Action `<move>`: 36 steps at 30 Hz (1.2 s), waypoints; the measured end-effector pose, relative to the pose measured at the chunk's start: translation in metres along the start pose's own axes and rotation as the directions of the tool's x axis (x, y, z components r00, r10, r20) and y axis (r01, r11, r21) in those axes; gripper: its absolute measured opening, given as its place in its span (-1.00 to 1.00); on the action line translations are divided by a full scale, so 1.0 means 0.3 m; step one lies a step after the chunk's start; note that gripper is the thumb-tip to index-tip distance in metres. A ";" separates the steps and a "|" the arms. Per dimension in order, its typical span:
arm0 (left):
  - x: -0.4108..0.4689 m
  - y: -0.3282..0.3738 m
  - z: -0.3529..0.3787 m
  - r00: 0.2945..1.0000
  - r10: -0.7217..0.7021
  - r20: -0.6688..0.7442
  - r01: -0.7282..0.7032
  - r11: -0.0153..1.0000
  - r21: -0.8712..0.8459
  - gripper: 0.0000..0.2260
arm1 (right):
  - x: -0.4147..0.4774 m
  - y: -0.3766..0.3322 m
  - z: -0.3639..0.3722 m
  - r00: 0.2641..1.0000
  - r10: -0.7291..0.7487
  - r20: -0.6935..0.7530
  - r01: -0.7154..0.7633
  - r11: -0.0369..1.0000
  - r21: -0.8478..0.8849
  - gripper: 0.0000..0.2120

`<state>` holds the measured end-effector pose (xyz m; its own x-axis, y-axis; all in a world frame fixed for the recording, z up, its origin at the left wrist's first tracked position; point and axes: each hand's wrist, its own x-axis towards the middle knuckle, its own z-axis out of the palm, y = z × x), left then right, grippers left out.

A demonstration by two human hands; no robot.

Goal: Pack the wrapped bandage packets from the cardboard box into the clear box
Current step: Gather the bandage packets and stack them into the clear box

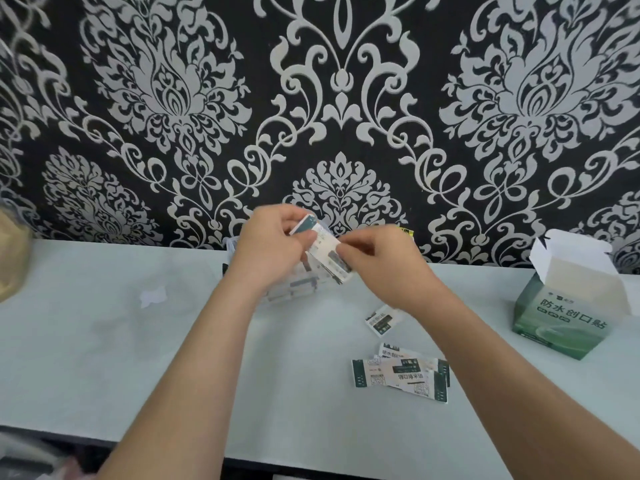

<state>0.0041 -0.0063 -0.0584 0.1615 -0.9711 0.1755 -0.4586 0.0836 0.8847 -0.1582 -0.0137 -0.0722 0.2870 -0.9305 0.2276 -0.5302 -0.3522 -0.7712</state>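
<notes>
Both hands meet over the clear box [294, 289] at the back of the table, which holds several packets. My left hand [273, 244] grips a small stack of white and green bandage packets [323, 245]. My right hand [377, 258] pinches the lower right end of the same stack. A few loose packets [401, 374] lie fanned on the table to the front right, and one single packet [381, 320] lies nearer the hands. The green cardboard box [561, 323] stands open at the far right, its white lid flap up.
The pale table [138, 358] runs along a black and white patterned wall. A small white scrap [152, 296] lies left of the clear box. A tan object [10, 261] shows at the left edge. The table's front edge is near the bottom.
</notes>
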 end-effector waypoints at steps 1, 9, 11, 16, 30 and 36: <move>0.025 0.011 -0.023 1.000 -0.004 0.002 0.004 1.000 0.026 -0.85 | 0.040 -0.017 0.004 1.000 0.015 -0.006 -0.015 1.000 0.023 -0.87; 0.200 -0.048 -0.077 0.995 -0.086 0.051 0.071 0.968 0.239 -0.91 | 0.248 -0.060 0.094 0.974 0.203 0.100 -0.199 0.979 -0.048 -0.92; 0.215 -0.085 -0.079 0.994 -0.088 0.064 0.064 0.949 0.308 -0.81 | 0.283 -0.047 0.123 0.959 0.259 0.115 -0.246 0.962 -0.117 -0.93; 0.190 -0.158 -0.126 0.992 0.025 0.126 -0.103 0.739 0.666 -0.83 | 0.350 0.002 0.199 0.925 0.357 0.130 -0.319 0.916 -0.242 -0.90; 0.170 -0.238 -0.125 0.925 -0.018 0.378 -0.314 0.523 0.792 -0.79 | 0.340 -0.029 0.287 0.910 0.387 0.147 -0.262 0.813 -0.519 -0.78; 0.176 -0.233 -0.117 0.907 -0.036 0.419 -0.342 0.518 0.784 -0.73 | 0.330 -0.023 0.305 0.923 0.360 0.137 -0.217 0.780 -0.586 -0.77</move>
<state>0.0754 -0.0556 -0.0958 -0.2032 -0.9777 -0.0538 -0.9780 0.2000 0.0594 -0.0533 -0.0941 -0.0988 0.1830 -0.9718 -0.1486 -0.9440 -0.1315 -0.3027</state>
